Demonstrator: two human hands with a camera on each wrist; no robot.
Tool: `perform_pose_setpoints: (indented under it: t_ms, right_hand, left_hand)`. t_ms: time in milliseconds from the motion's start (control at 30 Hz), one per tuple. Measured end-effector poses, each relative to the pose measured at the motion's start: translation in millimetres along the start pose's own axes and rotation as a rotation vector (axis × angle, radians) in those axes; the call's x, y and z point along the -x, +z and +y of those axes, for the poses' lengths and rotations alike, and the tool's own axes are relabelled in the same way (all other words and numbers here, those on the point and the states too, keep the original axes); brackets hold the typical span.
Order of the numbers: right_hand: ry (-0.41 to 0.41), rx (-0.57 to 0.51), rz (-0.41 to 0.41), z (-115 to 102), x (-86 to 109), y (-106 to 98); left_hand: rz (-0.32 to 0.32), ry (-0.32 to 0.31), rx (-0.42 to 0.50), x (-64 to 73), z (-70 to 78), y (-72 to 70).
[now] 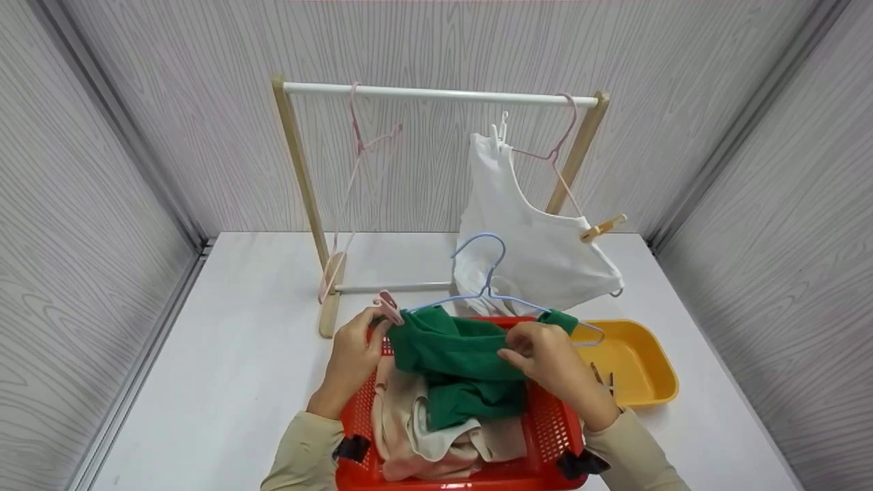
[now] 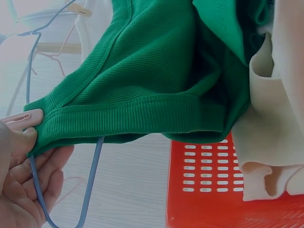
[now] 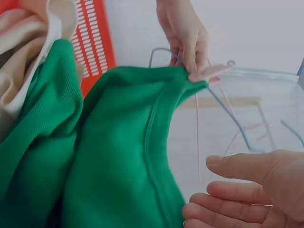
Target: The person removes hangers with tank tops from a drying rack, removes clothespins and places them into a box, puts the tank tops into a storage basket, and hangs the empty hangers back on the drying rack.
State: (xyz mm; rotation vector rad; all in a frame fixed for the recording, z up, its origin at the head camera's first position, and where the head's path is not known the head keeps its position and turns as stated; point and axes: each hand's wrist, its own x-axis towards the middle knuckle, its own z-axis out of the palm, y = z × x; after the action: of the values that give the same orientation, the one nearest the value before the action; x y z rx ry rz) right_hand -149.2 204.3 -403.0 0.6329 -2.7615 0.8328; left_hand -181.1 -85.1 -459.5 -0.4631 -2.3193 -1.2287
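Note:
A blue clothes hanger (image 1: 486,294) carries a green ribbed tank top (image 1: 464,348) over the basket. On the left shoulder strap a pink clothespin (image 1: 388,307) clips the cloth to the hanger. My left hand (image 1: 354,344) pinches that strap end at the hanger, right beside the clothespin (image 2: 23,119). Close to the top's right side is my right hand (image 1: 549,358). In the right wrist view the right hand (image 3: 251,190) has thumb and fingers apart, beside the neckline of the green top (image 3: 123,142), with nothing between them.
A red basket (image 1: 551,423) below holds beige and white clothes (image 1: 409,436). At its right stands a yellow tray (image 1: 655,361) with clothespins. Behind, a rack (image 1: 436,93) bears an unloaded pink hanger (image 1: 357,136) and a white top (image 1: 525,239) clipped on another.

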Motion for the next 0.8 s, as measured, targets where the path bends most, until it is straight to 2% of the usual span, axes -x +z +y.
perform_pose_setpoints:
  t_ms: [167, 400, 667, 800]
  right_hand:
    - [-0.051, 0.006, 0.029, -12, -7.5, 6]
    - [-0.13, -0.036, 0.056, -27, -16.0, 11]
    - [-0.22, -0.034, 0.11, -42, -23.0, 15]
    - [-0.273, -0.071, 0.104, -50, -28.0, 18]
  left_hand:
    - [-0.006, -0.013, 0.012, 0.1, -0.1, 0.5]
    - [0.007, 0.009, 0.003, 0.1, 0.0, 0.9]
    - [0.011, 0.001, -0.016, 0.9, 1.5, 1.9]
    - [0.016, 0.012, -0.024, 0.8, 1.6, 2.4]
